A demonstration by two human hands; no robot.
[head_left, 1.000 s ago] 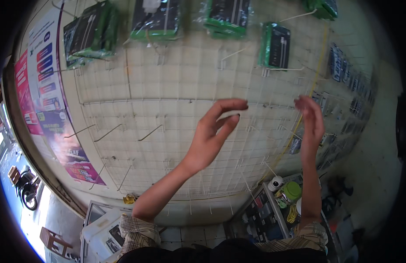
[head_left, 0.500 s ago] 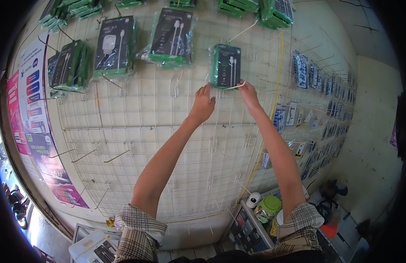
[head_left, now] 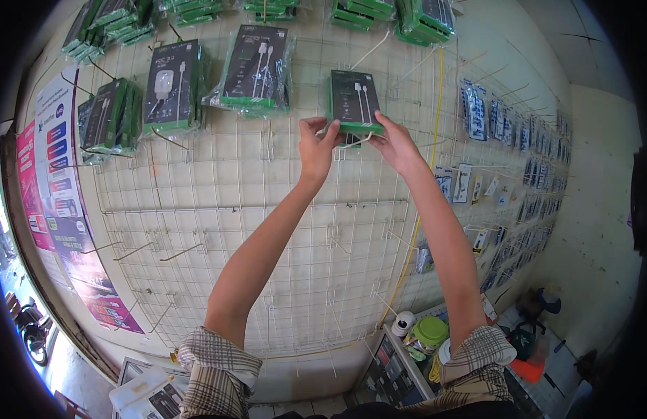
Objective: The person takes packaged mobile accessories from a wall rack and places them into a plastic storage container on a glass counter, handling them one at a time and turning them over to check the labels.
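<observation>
Pale wire grid (head_left: pixel 198 279) spans the wall, studded with hooks so that goods can hang with their fronts facing outward. At the far left, a motorbike (head_left: pixel 34 339) shows in the bright opening, beside posters (head_left: pixel 61 181) in pink, white and purple. Next come wrapped green-and-black cable packs (head_left: pixel 107 115) on a prong, then a charger pack (head_left: pixel 171 87) and a larger cable pack (head_left: pixel 257 66), each hung upright, presumably to keep the pictured side readable.

Further right, the left hand (head_left: pixel 316 150) is drawn narrow, its thumb at the lower left corner of the black-and-green box (head_left: pixel 353 98) and its bent fingers at that side; it appears to pinch the corner, though the fingertips are partly hidden. This box is at the upper middle of the grid, between the hands, front outward and nearly upright. A white hook (head_left: pixel 356 142) curves out just below it; whether the box hangs on the wire cannot be told. The right hand (head_left: pixel 397 143) closes on the lower right corner, thumb in front and fingers underneath, so the two grips likely share the weight and steady it.

Beyond runs a yellow cord (head_left: pixel 425 174), with a green-lidded jar (head_left: pixel 430 328) low down and blue-and-white packets (head_left: pixel 475 112) hanging in rows.
</observation>
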